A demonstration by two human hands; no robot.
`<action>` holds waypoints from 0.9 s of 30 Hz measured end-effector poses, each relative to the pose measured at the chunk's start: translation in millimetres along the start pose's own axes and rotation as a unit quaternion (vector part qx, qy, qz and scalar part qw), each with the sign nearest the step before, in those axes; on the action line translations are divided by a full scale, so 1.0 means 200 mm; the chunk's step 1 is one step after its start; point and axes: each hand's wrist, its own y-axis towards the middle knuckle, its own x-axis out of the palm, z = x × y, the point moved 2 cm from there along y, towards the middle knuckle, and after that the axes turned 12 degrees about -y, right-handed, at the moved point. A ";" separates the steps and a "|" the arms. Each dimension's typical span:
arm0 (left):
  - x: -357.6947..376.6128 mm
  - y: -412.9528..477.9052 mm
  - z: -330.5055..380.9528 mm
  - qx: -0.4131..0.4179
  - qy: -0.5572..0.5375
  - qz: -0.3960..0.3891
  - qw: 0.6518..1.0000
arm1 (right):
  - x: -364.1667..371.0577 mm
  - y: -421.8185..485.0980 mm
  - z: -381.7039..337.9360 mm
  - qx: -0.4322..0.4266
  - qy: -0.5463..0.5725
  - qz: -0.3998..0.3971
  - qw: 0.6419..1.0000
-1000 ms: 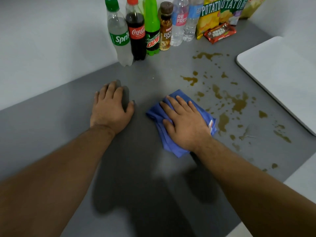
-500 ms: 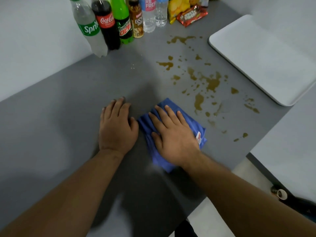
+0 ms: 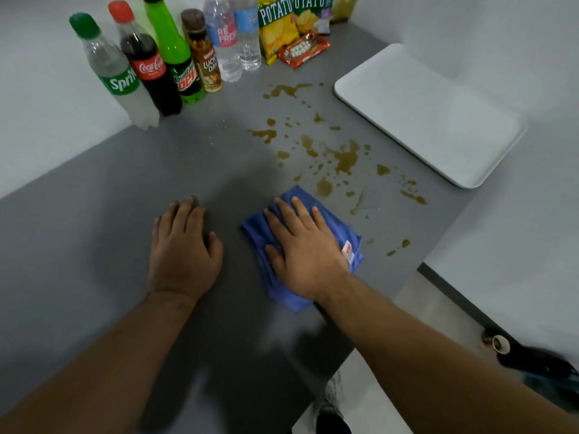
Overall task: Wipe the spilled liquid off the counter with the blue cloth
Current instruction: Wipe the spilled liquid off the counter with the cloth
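We count six bottles (image 3: pixel 175 57), three snack packets (image 3: pixel 303 50), one white tray (image 3: pixel 429 114), one blue cloth (image 3: pixel 332 227) and two hands (image 3: pixel 308 250).

I read this as a staged demo or test space, possibly an office pantry, not a lived-in kitchen. Plain grey counter (image 3: pixel 94 245) fitted into a bare white wall corner, no appliances on it. Unopened retail goods lined up at the back: Sprite bottle (image 3: pixel 116 73), Coca-Cola bottle (image 3: pixel 148 64), Mountain Dew bottle (image 3: pixel 180 64), water bottles (image 3: pixel 238 42), potato chip bags (image 3: pixel 282 29), a red snack pack (image 3: pixel 303 49). A bare white tray (image 3: pixel 438 120) sits to the right. Floor clutter lower right is too blurred to identify.
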 end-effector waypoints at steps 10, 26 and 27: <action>0.13 -0.13 0.30 0.064 -0.061 -0.036 0.995 | 0.06 -0.22 0.33 0.000 0.007 0.018 1.000; 0.32 -0.10 0.55 0.090 -0.047 -0.049 0.994 | 0.06 -0.35 0.54 0.045 0.007 0.023 0.999; 0.32 -0.10 0.56 0.090 -0.045 -0.048 0.994 | 0.06 -0.32 0.55 0.053 0.005 0.025 0.998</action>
